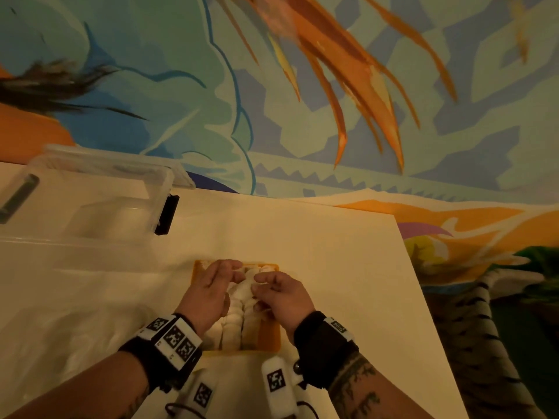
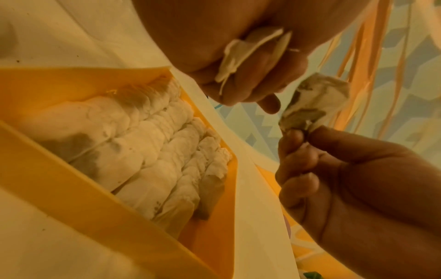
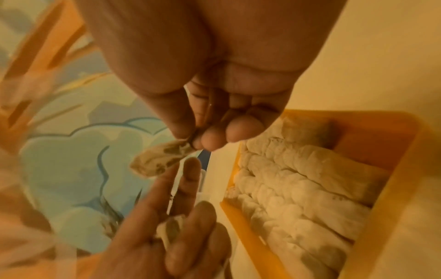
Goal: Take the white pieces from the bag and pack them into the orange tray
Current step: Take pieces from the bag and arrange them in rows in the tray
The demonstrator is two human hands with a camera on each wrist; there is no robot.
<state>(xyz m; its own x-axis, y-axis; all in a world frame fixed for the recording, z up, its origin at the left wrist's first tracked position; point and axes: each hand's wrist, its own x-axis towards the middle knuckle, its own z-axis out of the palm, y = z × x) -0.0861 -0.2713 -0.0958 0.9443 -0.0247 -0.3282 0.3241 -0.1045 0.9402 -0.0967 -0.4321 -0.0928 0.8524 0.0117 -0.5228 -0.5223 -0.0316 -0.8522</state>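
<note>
The orange tray point(image 1: 270, 334) lies on the white table, packed with rows of white pieces point(image 1: 239, 313). Both hands hover over its far half. My left hand point(image 1: 233, 270) holds a few thin white pieces point(image 2: 241, 56) tucked under its curled fingers. My right hand point(image 1: 260, 282) pinches one crumpled white piece point(image 2: 315, 102) between thumb and fingertips, just above the tray. In the right wrist view that pinched piece point(image 3: 162, 160) points toward the left hand point(image 3: 188, 207). The tray's rows point(image 2: 148, 147) fill nearly the whole tray point(image 2: 71, 188), with a narrow bare strip along one wall.
A clear plastic bag point(image 1: 60, 313) lies crumpled on the table left of the tray. A clear plastic box point(image 1: 90, 201) with a black latch stands at the back left. The table's right edge point(image 1: 423, 297) runs diagonally, with a painted floor beyond it.
</note>
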